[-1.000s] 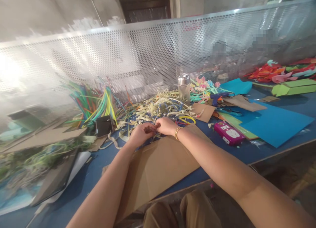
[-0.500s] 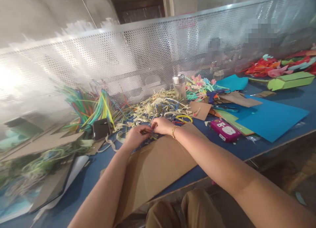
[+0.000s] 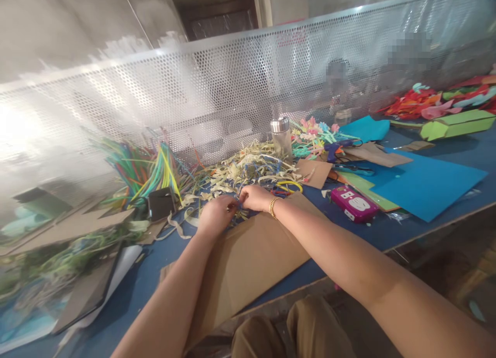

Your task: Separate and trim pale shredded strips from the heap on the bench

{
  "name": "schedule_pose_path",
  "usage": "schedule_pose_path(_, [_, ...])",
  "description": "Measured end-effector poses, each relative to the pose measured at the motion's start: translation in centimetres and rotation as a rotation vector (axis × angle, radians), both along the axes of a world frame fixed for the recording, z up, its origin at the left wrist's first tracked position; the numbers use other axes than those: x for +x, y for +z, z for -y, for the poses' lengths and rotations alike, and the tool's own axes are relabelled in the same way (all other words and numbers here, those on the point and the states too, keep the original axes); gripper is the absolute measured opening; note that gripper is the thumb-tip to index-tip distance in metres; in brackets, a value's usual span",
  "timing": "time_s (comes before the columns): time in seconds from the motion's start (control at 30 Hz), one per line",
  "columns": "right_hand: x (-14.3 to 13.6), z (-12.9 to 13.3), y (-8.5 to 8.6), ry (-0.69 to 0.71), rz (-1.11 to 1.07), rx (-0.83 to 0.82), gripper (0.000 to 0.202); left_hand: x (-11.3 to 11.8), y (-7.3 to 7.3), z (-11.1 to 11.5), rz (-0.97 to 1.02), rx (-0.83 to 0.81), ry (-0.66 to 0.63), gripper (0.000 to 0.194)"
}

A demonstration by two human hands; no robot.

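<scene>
My left hand (image 3: 217, 213) is closed, its fingertips meeting those of my right hand (image 3: 256, 198) above the far edge of a brown cardboard sheet (image 3: 256, 260). Both hands are pinched on something too small to make out. A gold bracelet (image 3: 273, 207) circles my right wrist. Just beyond the fingers lies a heap of pale, twisted strips (image 3: 244, 167). A yellow loop (image 3: 290, 185) rests to the right of my right hand.
A clear bottle with a metal lid (image 3: 280, 136) stands behind the heap. At right lie a magenta box (image 3: 353, 204) and blue sheets (image 3: 430, 180). Colourful stems (image 3: 155, 172) and a black box (image 3: 160, 203) are at left. A perforated metal screen (image 3: 232, 89) runs along the back.
My left hand has turned slightly, its fingers curling in more, and its forearm has shifted a little right. My right hand has hardly moved.
</scene>
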State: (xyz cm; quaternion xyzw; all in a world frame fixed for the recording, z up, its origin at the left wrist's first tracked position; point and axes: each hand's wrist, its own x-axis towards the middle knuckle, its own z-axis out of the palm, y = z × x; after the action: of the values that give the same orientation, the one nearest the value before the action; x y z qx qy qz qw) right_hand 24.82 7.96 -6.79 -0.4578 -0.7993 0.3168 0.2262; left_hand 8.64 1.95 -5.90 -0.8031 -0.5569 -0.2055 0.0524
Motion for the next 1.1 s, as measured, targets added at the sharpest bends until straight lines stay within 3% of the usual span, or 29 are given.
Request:
schedule_pose_path(0.13, [0.0, 0.0, 0.0, -0.012, -0.015, 0.005, 0.026, 0.1, 0.0, 0.0, 0.001, 0.026, 0.012, 0.011])
schedule_pose_path(0.37, [0.1, 0.2, 0.4, -0.031, 0.005, -0.014, 0.028, 0.2, 0.0, 0.2, -0.008, 0.02, -0.122, 0.014])
schedule_pose_path(0.7, [0.4, 0.3, 0.8, 0.025, 0.077, 0.018, 0.028, -0.3, -0.3, 0.1, 0.061, -0.037, -0.136, 0.008])
schedule_pose_path(1.1, [0.8, 1.3, 2.1, 0.085, 0.234, 0.316, 0.018, -0.5, -0.4, -0.2, 0.111, -0.068, -0.154, 0.007])
